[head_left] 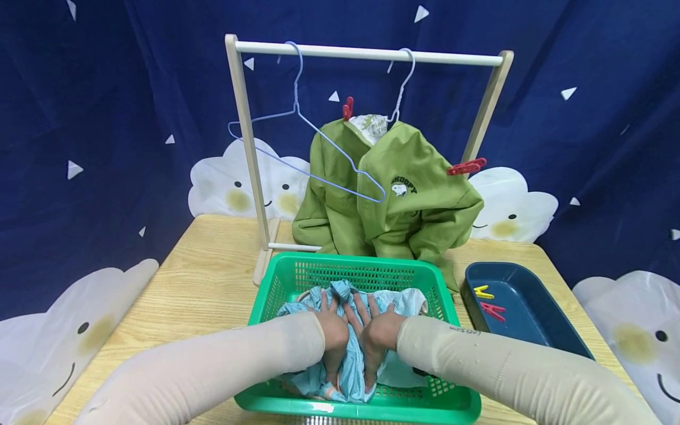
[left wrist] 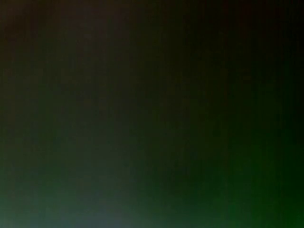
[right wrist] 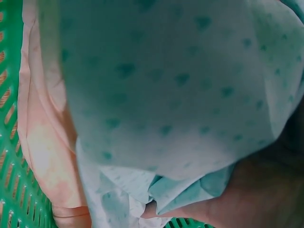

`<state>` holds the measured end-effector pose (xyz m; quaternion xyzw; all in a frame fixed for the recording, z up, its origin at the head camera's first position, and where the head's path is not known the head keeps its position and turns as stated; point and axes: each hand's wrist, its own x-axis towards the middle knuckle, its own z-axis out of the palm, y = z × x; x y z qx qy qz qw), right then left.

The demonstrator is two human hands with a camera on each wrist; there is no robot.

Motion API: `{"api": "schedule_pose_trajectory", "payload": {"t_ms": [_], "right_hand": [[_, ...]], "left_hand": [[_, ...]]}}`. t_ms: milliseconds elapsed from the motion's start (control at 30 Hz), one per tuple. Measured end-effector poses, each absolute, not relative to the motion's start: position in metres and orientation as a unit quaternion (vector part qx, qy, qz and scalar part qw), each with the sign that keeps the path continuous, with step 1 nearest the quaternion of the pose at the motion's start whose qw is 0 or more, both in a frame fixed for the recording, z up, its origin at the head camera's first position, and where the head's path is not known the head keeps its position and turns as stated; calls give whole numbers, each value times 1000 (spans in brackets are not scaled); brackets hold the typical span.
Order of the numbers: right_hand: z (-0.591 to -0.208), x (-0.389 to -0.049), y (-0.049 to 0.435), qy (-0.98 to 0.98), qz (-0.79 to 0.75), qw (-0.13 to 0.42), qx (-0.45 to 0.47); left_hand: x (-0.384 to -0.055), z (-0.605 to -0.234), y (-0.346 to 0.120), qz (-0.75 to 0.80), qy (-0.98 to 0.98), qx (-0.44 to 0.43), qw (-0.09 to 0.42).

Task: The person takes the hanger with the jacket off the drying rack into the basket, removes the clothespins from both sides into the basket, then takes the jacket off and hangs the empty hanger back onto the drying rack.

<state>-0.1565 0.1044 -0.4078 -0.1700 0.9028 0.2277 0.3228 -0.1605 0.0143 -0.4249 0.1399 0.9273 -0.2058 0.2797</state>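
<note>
A light blue garment with small darker prints (right wrist: 156,95) lies bunched in a green plastic basket (head_left: 260,313). My left hand (head_left: 334,330) and right hand (head_left: 379,330) are side by side in it, gathering its folds between thumbs and spread fingers; some fingertips are hidden in cloth. The right wrist view shows the right thumb (right wrist: 190,211) against a turned fold. Beside that fold is a peach-coloured cloth (right wrist: 47,142) along the basket wall. The left wrist view is too dark and blurred to make out anything.
Behind the basket, a rack (head_left: 366,52) carries a bare blue hanger (head_left: 329,183) and a green jacket (head_left: 388,195) with red clothespins (head_left: 466,167). At right, a dark blue tray (head_left: 531,301) holds a yellow clothespin (head_left: 482,291) and a red one (head_left: 493,310).
</note>
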Motion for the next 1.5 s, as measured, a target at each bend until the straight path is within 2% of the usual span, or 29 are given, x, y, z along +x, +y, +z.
{"api": "schedule_pose_trajectory", "payload": {"t_ms": [100,233,600,967,1233,1500], "right_hand": [[-408,-157,104,902,228,323,-172],[-408,-158,104,901,227,324,-177],[-401,-163,108,902,196,336,-187],[-379,-171,121,906,128,337,-224],[-365,-175,133,902,92,344,-243],[-351,-178,147,900,56,334,-275]], "left_hand": [[-148,-392,10,-205,918,161,298],[-147,-382,8,-193,915,160,317],[-151,-382,2,-196,911,171,321],[-156,-365,-17,-169,913,195,315],[-165,-358,-29,-154,910,245,297],[-173,-350,-34,-115,909,256,309]]}}
